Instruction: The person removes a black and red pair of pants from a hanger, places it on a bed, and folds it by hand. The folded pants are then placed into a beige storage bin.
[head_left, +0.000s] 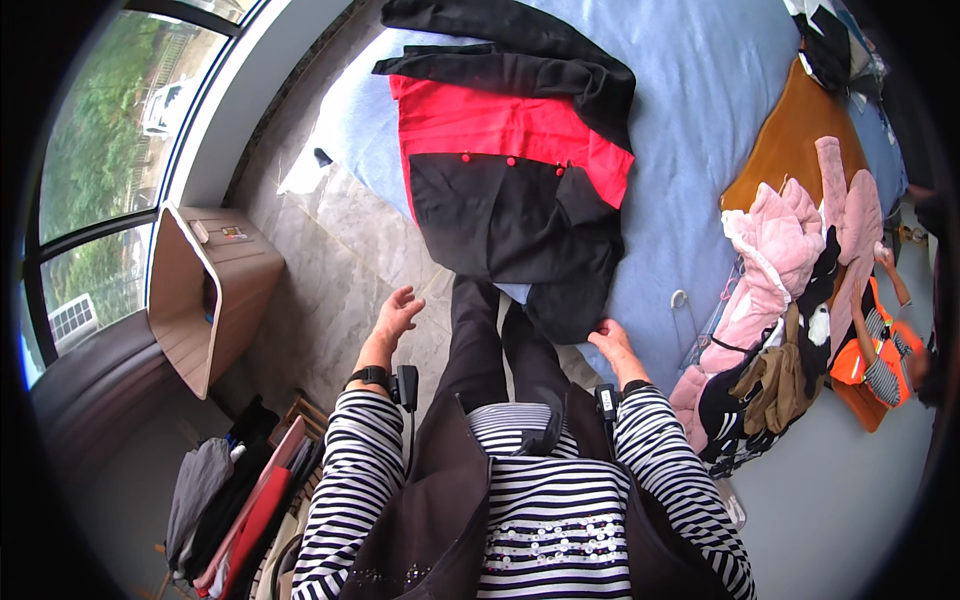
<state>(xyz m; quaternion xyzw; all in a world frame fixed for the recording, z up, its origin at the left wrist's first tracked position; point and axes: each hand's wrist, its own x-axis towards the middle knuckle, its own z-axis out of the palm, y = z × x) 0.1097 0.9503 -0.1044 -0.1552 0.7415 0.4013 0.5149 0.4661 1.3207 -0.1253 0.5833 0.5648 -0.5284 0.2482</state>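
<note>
A black garment with a red panel and red buttons lies front up on a light blue bedcover. Both long black sleeves are laid across its far end, and its near part folds over the cover's edge close to my legs. My right hand has its fingertips at the near right corner of the black cloth; whether they pinch it is unclear. My left hand is held out above the tiled floor, empty, with its fingers apart, left of the garment.
A wire hanger lies on the bedcover to the right. Beyond it are a pink quilted garment and a heap of clothes. A person in an orange vest is at the far right. A tan box and hanging clothes stand left.
</note>
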